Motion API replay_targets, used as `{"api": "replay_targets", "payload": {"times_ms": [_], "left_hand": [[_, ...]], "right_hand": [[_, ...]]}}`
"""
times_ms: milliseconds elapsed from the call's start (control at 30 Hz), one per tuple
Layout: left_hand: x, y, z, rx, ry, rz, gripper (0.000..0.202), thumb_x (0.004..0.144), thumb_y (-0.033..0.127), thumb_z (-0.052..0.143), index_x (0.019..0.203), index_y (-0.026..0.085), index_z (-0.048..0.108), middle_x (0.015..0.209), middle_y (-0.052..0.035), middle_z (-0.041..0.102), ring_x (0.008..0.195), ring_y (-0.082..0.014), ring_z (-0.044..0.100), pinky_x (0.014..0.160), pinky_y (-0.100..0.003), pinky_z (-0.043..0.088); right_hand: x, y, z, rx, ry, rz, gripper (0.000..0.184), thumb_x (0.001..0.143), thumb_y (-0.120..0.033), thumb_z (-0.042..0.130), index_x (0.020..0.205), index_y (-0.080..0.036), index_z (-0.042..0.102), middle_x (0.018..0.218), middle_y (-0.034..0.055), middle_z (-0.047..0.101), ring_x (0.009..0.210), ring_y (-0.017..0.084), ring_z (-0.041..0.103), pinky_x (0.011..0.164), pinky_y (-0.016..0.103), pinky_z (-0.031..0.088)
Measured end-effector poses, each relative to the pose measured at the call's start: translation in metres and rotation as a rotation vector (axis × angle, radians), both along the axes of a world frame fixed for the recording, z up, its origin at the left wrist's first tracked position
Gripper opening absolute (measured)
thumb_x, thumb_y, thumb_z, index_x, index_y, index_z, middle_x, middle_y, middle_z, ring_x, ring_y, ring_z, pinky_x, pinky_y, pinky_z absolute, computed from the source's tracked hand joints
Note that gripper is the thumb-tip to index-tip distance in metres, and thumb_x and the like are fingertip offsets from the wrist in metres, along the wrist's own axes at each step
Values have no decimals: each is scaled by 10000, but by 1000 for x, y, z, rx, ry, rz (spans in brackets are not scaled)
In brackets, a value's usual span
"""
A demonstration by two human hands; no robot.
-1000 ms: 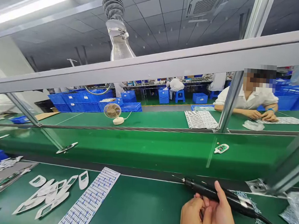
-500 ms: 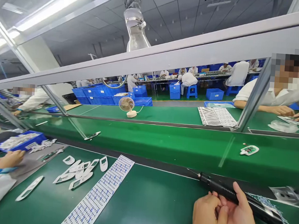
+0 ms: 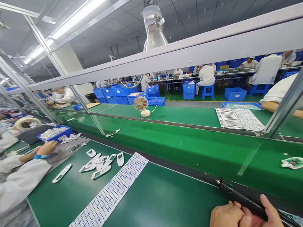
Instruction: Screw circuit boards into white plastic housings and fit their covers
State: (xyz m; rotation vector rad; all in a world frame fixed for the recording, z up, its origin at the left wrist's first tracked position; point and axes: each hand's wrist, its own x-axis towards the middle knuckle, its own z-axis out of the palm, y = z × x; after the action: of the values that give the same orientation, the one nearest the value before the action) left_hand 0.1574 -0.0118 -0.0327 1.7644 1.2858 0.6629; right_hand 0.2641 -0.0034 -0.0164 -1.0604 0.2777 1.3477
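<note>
At the lower right my right hand (image 3: 270,224) is turned palm up. A black electric screwdriver (image 3: 244,200) lies in it between thumb and fingers, its thin bit pointing left above the table. My left hand (image 3: 229,224) presses against the right one's fingers, its own fingers curled closed; whatever they may hold is hidden. Left of the hands, a white sheet (image 3: 109,193) with rows of small dark and blue marks lies on the green table. Beyond it rests a loose pile of white plastic housings (image 3: 98,163), and one single housing (image 3: 62,173) lies apart.
A green belt (image 3: 180,146) runs behind the table, carrying a circuit board in a white housing (image 3: 295,162) and another piece (image 3: 113,133). A metal post (image 3: 293,92) rises at right. A small fan (image 3: 141,104) stands beyond. At left, a co-worker's sleeve (image 3: 20,175) reaches a blue bin (image 3: 58,134).
The view has swung left, so the table, belt and things on them sit further right in the picture. Both hands keep their grip, with the screwdriver still in the right.
</note>
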Motion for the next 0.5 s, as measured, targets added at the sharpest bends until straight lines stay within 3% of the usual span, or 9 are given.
{"api": "replay_targets", "payload": {"times_ms": [100, 333, 500], "left_hand": [[0, 0, -3, 20, -6, -46, 291, 946, 332, 520, 1101, 245, 750, 1230, -73, 743, 1183, -308, 649, 1086, -443, 467], [0, 0, -1, 41, -66, -76, 257, 934, 312, 550, 1054, 239, 766, 1232, -57, 755, 1191, -302, 671, 1115, -438, 457], [1, 2, 2, 46, -78, -75, 239, 921, 321, 577, 1030, 244, 776, 1185, -57, 771, 1149, -298, 695, 1083, -427, 487]], "right_hand": [[-1, -1, 6, -92, 86, 19, 228, 748, -375, 672, 912, -217, 666, 867, 137, 729, 869, 406, 733, 809, 564, 654], [1, -1, 2, -92, -31, 54, 200, 802, -403, 605, 902, -246, 679, 767, 132, 676, 811, 406, 722, 803, 617, 652], [2, -1, -6, -25, -78, 10, 180, 827, -339, 594, 917, -228, 705, 926, 177, 720, 888, 403, 727, 833, 593, 657]]}}
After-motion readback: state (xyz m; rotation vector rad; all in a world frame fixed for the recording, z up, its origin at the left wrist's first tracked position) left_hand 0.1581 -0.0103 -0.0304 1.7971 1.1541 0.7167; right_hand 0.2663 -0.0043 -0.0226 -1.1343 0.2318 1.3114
